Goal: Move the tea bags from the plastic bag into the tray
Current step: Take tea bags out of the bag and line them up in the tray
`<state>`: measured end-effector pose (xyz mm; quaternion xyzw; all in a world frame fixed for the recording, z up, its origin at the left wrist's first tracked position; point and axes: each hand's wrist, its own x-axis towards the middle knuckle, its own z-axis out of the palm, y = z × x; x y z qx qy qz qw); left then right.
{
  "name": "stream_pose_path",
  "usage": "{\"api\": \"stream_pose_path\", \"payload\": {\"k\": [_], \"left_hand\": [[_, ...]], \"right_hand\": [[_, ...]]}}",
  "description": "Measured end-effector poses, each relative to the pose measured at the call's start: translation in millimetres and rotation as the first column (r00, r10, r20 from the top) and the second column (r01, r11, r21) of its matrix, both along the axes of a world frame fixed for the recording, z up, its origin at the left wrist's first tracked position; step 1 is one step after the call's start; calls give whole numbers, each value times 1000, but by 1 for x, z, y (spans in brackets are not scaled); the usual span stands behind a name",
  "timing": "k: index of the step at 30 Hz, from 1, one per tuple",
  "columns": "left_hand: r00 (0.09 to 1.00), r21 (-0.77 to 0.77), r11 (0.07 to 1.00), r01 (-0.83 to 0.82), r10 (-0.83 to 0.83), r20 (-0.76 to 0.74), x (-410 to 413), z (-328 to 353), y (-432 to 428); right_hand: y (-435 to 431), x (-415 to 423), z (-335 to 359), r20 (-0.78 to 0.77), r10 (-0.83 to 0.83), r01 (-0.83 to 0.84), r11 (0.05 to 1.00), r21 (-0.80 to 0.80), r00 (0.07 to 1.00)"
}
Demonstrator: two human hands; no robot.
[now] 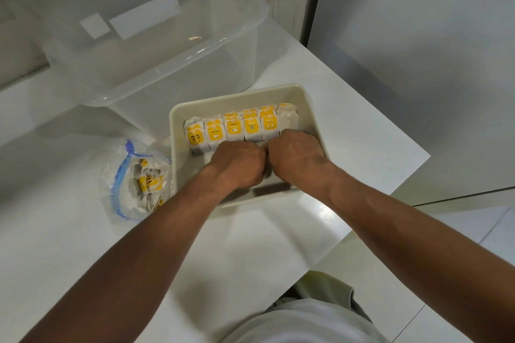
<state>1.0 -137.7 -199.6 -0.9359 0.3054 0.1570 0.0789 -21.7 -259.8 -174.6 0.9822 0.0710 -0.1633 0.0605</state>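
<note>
A cream tray sits on the white counter. Rows of yellow-labelled tea bags stand upright along its far side. Both my hands are inside the tray, knuckles up and side by side, touching each other. My left hand and my right hand curl their fingers down onto tea bags at the near edge of the rows; the fingertips are hidden. A clear plastic bag with a blue zip strip lies left of the tray, open, with several tea bags still inside.
A large clear plastic storage box stands behind and left of the tray. The counter's corner edge lies right of the tray, with the floor below. A white wall or cabinet door rises at the right.
</note>
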Motion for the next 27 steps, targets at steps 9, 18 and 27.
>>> {"api": "stream_pose_path", "payload": {"k": [9,18,27], "left_hand": [[1000,-107,994,-9,11,14,0,0,4],[1000,-120,993,-17,19,16,0,-3,3],[994,-252,963,-101,107,11,-3,22,29]], "right_hand": [[0,0,-3,-26,5,-5,1000,16,1000],[0,-1,6,-46,-22,23,999,23,999],[-7,2,9,116,-115,92,977,190,987]]}}
